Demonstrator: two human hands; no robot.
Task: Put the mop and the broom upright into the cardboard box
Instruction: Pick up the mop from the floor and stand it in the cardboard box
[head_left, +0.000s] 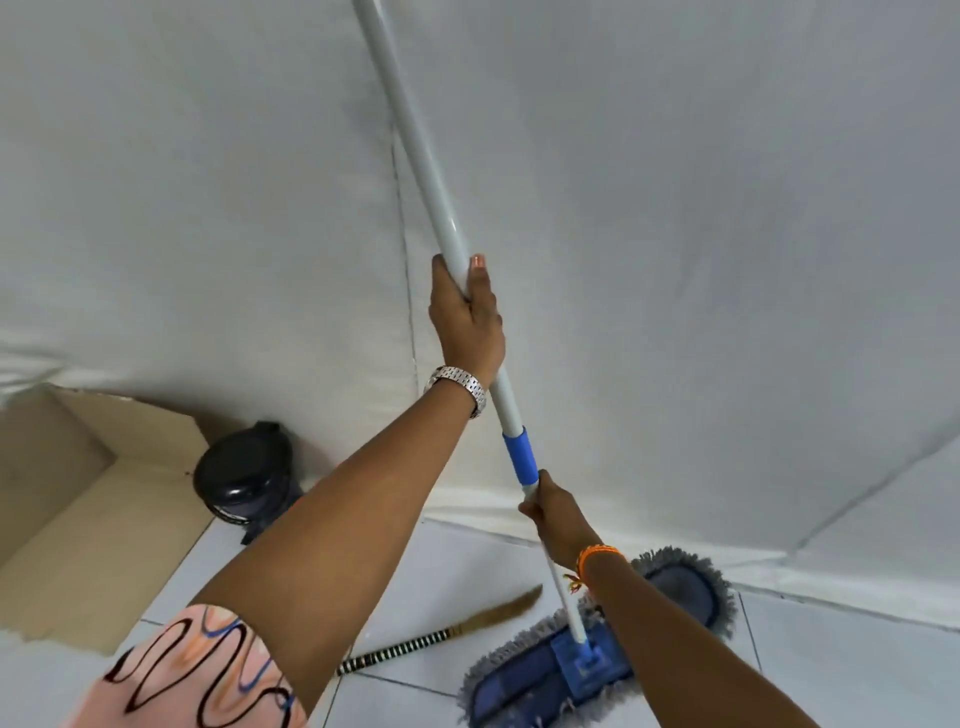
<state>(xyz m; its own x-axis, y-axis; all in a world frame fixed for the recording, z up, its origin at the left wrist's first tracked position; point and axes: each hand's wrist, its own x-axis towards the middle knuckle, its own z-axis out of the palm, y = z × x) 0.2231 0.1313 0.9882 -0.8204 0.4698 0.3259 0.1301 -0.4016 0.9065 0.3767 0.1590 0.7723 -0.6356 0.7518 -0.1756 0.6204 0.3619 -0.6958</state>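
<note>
**Mop in both hands, box off to the left, broom on floor**

Person has the mop (571, 660) by its pole w/ both hands. Left hand (467, 317) high up on the white section, fingers wrapped shut around it, thumb laid along the pole. Right hand (553, 512) lower, just under the blue collar (519, 454), fingers closed on the thin lower tube. Two-point grip prob. for control: long pole, flat head at the end that looks free to pivot, so one hand steers, the other takes weight.

Mop head is low, at or just above the tiles; can't tell if it touches. Pole tilts, top running out of frame.

Cardboard box (78, 499) sits well left of the mop, flaps open, against the wall. Broom (441, 634) lies flat on the floor btw. the arms, striped handle, bristle end pointing right; untouched so far.

Dark lidded bin (244, 478) stands just beside the box, so the swing over needs to clear it.

Floor (857, 670): pale glossy tiles, thin grout lines. Walls covered in white sheeting w/ seams. Nothing in the box yet, as far as visible.
</note>
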